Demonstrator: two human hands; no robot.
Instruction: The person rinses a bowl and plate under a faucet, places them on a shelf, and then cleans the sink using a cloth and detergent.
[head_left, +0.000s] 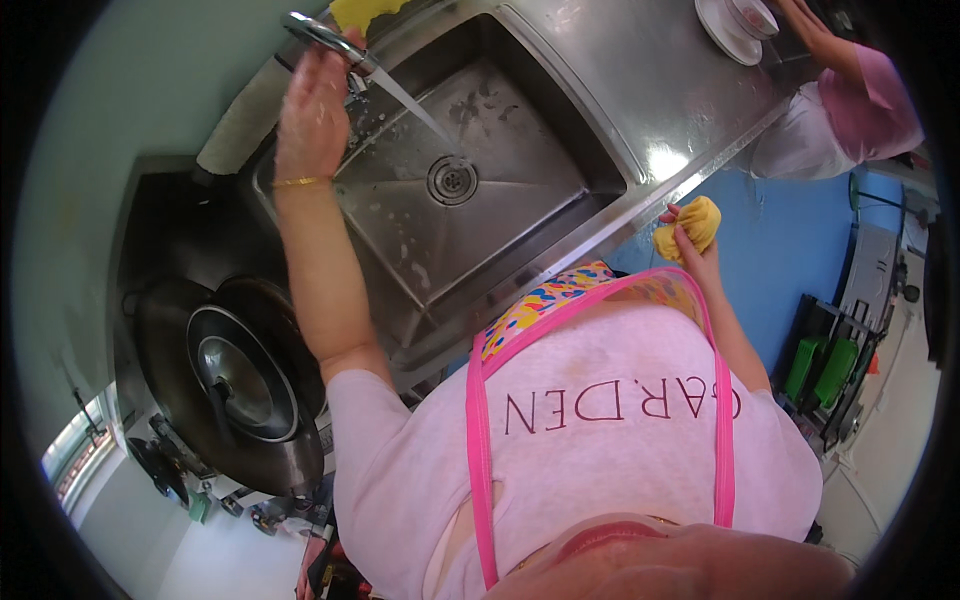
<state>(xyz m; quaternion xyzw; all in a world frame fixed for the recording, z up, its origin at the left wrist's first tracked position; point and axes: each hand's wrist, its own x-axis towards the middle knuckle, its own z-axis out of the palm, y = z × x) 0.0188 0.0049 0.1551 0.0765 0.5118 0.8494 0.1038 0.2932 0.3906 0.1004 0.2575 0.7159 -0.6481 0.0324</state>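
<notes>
Water runs from a chrome faucet (330, 39) into a stainless steel sink (510, 157). My left hand (313, 112), slightly blurred, is at the faucet's spout, with its fingers around the metal and partly hidden by it. The stream of water (412, 105) slants down towards the round drain strainer (452, 180). Beyond the sink's front edge, to the right, my right hand (694, 251) holds a bunched yellow cloth (697, 225). Droplets and wet marks show on the sink's floor and walls.
A rolled pale towel (244, 116) lies left of the sink, and a yellow cloth (364, 11) behind the faucet. A large wok (172, 375) and a pan lid (241, 375) stand left. Far right, a person (862, 112) stands near a plate (731, 34) with a bowl (752, 16).
</notes>
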